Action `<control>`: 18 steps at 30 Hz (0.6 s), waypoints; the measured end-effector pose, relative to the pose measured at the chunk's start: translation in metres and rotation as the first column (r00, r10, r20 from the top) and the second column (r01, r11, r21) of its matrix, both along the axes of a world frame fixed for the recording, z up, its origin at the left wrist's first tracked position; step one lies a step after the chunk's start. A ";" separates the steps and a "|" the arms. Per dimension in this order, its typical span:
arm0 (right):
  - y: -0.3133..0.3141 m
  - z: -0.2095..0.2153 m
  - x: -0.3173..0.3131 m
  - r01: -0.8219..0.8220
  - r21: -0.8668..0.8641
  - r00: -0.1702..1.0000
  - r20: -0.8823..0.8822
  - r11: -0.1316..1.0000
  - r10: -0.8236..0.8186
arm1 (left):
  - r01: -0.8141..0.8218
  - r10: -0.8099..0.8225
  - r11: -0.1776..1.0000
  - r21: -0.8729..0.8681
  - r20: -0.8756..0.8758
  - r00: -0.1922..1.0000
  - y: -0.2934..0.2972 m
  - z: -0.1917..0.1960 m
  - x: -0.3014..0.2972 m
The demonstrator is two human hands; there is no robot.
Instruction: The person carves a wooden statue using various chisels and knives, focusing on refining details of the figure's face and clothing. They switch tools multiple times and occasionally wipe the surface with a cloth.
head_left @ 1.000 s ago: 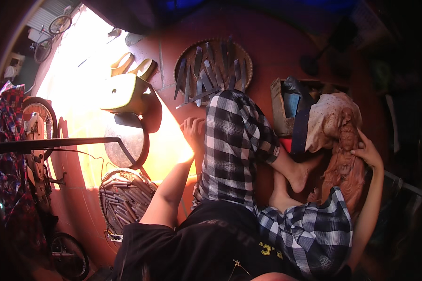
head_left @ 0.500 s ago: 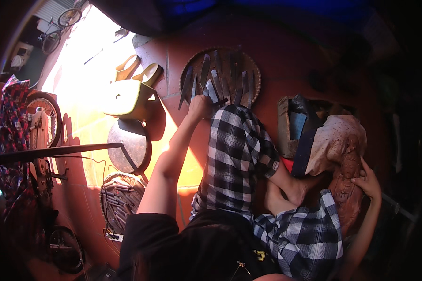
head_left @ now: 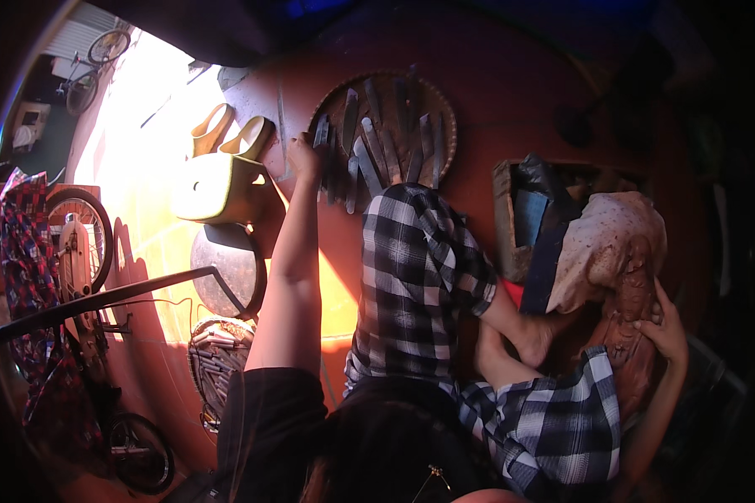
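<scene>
My left hand (head_left: 304, 161) is at the left rim of a round woven tray (head_left: 451, 142), with its fingers curled. A dark narrow blade (head_left: 321, 132) shows right beside the fingers; whether they hold it is unclear. Several flat chisel-like metal blades (head_left: 369, 138) lie in the tray, roughly side by side. My right hand (head_left: 664, 334) grips the side of a reddish-brown carved figure (head_left: 633, 289), thumb across its front. The figure leans beside my folded leg, its upper end against a spotted pale cloth (head_left: 600, 243).
Left of the tray are yellow slippers (head_left: 247, 138), a yellow stool (head_left: 205, 186) and a round dark disc (head_left: 218, 260). A basket of tool handles (head_left: 214, 369) sits near my left elbow. At right stands a box (head_left: 503, 218) with dark wrapping. A bicycle (head_left: 80, 226) is far left.
My left hand has moved left and away from me, from the tray's near edge to its left rim. Blades there lie differently. My right hand stays on the figure; the whole view shifted slightly.
</scene>
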State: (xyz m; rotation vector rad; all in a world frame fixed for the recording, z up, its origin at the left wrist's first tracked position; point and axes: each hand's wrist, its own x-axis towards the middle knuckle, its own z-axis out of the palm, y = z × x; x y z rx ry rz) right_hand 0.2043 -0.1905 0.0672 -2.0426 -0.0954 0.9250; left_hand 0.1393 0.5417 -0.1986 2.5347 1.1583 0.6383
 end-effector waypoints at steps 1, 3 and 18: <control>0.000 0.001 -0.001 0.011 0.002 1.000 0.004 1.000 -0.011 | 0.018 -0.025 0.989 0.144 0.050 0.998 -0.017 0.002 0.000; -0.005 0.006 -0.003 0.004 0.011 1.000 0.020 1.000 -0.005 | 0.186 -0.186 0.982 0.008 0.081 0.979 -0.066 0.012 -0.009; 0.004 0.019 0.004 -0.042 -0.086 0.996 -0.085 0.995 0.035 | -0.105 0.038 0.948 -0.299 -0.222 0.974 0.063 -0.058 -0.025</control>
